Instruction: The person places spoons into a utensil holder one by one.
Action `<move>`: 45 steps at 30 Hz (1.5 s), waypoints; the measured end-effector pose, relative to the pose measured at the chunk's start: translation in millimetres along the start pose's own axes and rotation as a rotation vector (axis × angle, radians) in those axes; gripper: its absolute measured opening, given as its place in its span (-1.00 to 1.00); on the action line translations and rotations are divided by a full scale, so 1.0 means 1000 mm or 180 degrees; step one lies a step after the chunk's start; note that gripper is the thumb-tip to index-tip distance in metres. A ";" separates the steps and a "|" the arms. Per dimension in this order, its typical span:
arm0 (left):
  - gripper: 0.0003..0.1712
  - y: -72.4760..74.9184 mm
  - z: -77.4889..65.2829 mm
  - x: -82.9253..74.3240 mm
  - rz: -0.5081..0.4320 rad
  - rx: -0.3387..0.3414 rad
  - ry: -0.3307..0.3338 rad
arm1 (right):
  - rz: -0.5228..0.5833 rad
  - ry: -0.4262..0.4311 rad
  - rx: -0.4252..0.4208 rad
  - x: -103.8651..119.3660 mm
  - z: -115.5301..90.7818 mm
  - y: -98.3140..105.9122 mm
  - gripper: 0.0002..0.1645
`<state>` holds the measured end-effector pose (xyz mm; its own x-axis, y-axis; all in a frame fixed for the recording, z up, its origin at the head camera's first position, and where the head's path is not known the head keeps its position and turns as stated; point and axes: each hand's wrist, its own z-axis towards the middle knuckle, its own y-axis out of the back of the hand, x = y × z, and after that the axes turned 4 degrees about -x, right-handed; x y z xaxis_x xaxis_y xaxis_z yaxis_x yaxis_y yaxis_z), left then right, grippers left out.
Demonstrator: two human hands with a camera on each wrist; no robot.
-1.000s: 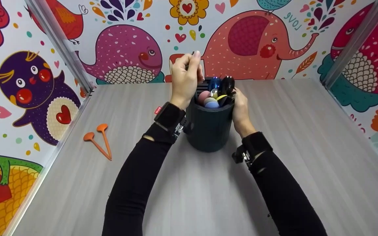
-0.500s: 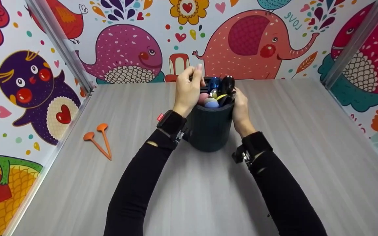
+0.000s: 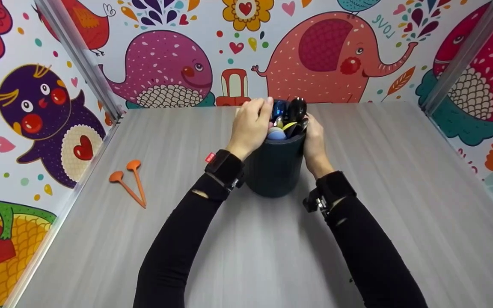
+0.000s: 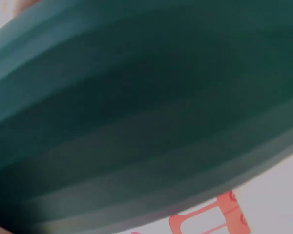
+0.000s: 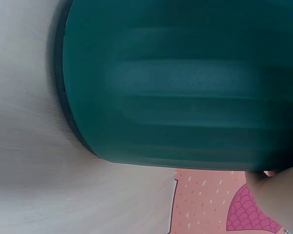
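In the head view a dark green, ribbed, round utensil holder (image 3: 274,171) stands upright on the table. My left hand (image 3: 250,128) grips its rim from the left, fingers at the top edge. On the opposite side my right hand (image 3: 315,143) holds it near the rim. Rounded utensil heads stick out of the top: a shiny blue one (image 3: 278,110), a shiny black one (image 3: 297,109) and a light blue one (image 3: 276,134). The ribbed wall of the holder (image 4: 146,112) fills most of the left wrist view. Fingers behind the holder are hidden.
Two orange spoons lie on the left of the table, one spoon (image 3: 126,190) angled across toward the other spoon (image 3: 138,182). Printed cartoon panels (image 3: 169,64) wall the table at the back and sides, with metal posts (image 3: 79,60) at the corners.
My left hand has come down from above the holder onto its left rim, covering the pink utensil head. The right hand and the orange spoons have stayed in place.
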<state>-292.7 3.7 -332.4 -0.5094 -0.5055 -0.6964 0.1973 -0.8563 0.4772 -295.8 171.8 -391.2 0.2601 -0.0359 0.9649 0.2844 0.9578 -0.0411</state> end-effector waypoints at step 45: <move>-0.60 -0.005 -0.012 0.011 0.0281 -0.0171 -0.0433 | -0.0081 -0.0006 0.0035 0.001 0.000 0.001 -0.44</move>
<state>-289.1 1.0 -348.6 -0.5960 -0.5633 -0.5723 0.2891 -0.8154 0.5015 -294.7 172.5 -390.1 0.2511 -0.0597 0.9661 0.2808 0.9597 -0.0137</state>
